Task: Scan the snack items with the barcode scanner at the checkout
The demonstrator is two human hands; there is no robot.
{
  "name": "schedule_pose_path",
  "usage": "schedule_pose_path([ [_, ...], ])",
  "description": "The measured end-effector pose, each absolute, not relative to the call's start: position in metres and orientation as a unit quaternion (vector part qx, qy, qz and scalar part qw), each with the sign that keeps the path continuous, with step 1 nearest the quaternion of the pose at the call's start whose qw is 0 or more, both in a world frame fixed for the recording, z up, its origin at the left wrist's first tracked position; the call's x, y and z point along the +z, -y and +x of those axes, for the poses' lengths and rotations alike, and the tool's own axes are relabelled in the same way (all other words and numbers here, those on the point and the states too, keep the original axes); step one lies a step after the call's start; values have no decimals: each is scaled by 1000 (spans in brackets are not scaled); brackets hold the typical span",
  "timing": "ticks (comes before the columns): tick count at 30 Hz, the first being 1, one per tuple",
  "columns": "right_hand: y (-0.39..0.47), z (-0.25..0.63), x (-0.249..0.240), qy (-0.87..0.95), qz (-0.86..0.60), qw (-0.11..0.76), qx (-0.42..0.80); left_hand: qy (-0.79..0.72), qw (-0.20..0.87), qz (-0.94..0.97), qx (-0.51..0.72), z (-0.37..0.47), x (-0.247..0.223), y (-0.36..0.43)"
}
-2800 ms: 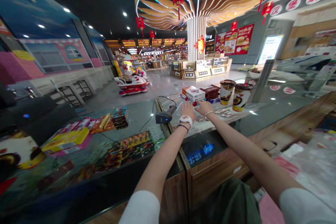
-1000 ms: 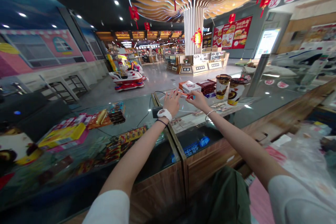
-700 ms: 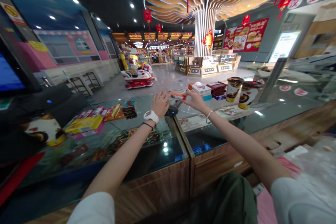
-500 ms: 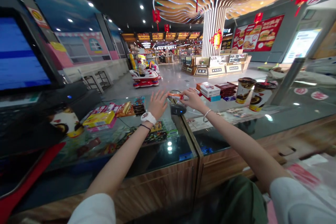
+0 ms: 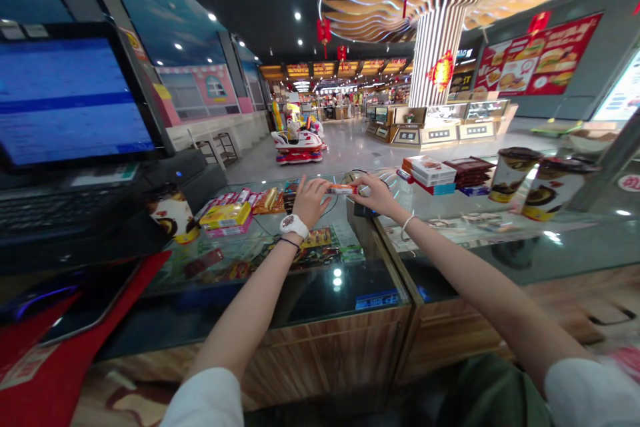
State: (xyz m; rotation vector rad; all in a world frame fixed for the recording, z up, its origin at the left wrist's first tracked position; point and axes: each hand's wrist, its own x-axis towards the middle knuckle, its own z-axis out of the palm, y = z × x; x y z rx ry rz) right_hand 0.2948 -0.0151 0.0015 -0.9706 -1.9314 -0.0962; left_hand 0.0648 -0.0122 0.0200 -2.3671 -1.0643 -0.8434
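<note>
A small, narrow orange-red packet (image 5: 343, 189) is held level above the glass counter, stretched between my two hands. My left hand (image 5: 311, 203), with a white watch on its wrist, has thumb and fingers closed at the packet's left end. At the right end my right hand (image 5: 376, 195) pinches it between thumb and fingers. Print on the packet is too small to read. Just below my right hand a black device (image 5: 364, 211) sits on the counter, partly covered by the hand.
Left stand a monitor (image 5: 75, 100), a keyboard (image 5: 25, 213), a patterned cup (image 5: 175, 217) and yellow boxes (image 5: 226, 215). A phone (image 5: 90, 307) lies on something red. To the right are stacked white boxes (image 5: 429, 172), brown packets (image 5: 469, 172) and two large cups (image 5: 515, 175).
The view has turned left, so more of the monitor shows. My left fingers, spread before, have closed in on the packet's end. More of the packet is visible between my hands.
</note>
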Motion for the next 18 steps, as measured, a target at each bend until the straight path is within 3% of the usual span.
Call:
schedule_pose_path([
  [6, 21, 301, -5, 791, -369, 487, -8, 377, 207, -851, -300, 67, 18, 17],
  [18, 33, 300, -11, 781, -416, 437, -162, 369, 215, -852, -304, 70, 14, 21],
])
